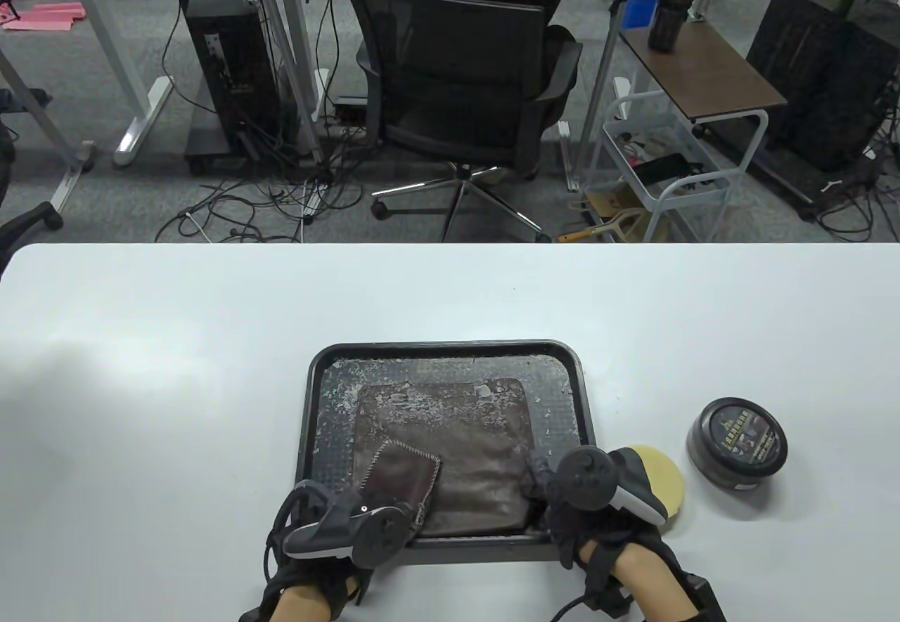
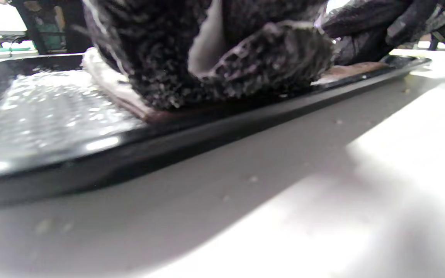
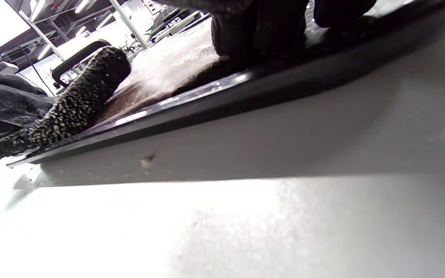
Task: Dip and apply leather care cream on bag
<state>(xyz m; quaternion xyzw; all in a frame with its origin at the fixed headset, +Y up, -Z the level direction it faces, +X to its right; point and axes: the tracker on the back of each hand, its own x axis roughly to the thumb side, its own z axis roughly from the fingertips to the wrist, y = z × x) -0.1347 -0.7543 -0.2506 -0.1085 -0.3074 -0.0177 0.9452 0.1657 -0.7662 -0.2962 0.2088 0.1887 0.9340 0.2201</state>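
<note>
Bag (image 1: 457, 460): flat brown leather, creased and white-flecked, lying in a black textured tray (image 1: 450, 351) on a white table (image 1: 155, 397); office chair (image 1: 471, 81) behind. Round dark cream tin (image 1: 736, 443), lidded, beside yellow sponge (image 1: 664, 478). Left hand (image 1: 351, 520) fingers rest on the bag's folded flap (image 1: 401, 478); right hand (image 1: 587, 488) fingers touch its near right corner; how wide either hand is, cannot tell.

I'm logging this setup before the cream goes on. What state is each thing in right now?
leather bag: flat in the tray, flap folded back at its near left corner.
tray: on the table, flecked with pale residue.
cream tin: lid on, right of the tray.
yellow sponge pad: on the table, partly under the right hand.
left hand: on the bag's near left corner.
right hand: at the bag's near right corner.
</note>
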